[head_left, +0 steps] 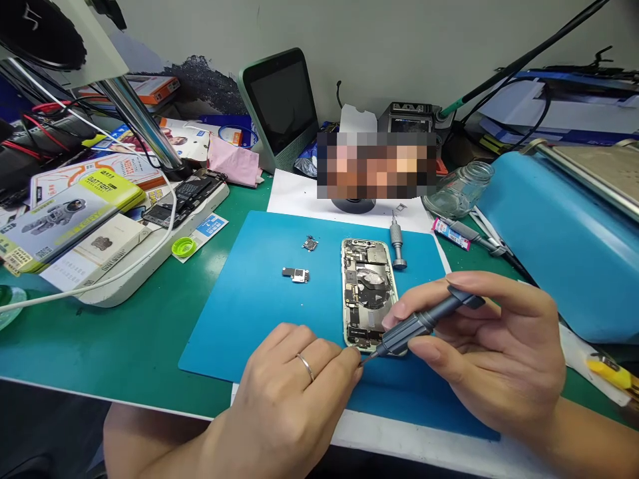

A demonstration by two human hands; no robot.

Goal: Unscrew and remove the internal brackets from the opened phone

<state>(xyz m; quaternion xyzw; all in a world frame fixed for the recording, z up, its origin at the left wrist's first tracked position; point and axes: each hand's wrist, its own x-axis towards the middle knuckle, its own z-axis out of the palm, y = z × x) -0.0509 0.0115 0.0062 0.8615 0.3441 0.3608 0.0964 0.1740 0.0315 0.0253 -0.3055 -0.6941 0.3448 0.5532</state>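
Note:
My right hand (499, 346) holds a dark grey screwdriver (414, 328) between thumb and fingers, its tip slanting down to the left. At that tip are the closed thumb and forefinger of my left hand (299, 392), which wears a ring; what they pinch, if anything, is hidden. Just beyond them an opened phone (372, 293) lies on the blue mat (239, 306), its inner parts showing. Left of the phone rest a small metal-covered part (296, 275) and a small board piece (310, 244). A second screwdriver (397, 243) is at the phone's upper right.
A glass jar (459, 189) and tweezers (492, 229) lie at the back right, near a blue bag-like object (564, 246). Boxes (70, 213), a white tray (164, 256) and a cable fill the left. Behind stands a screen (282, 100).

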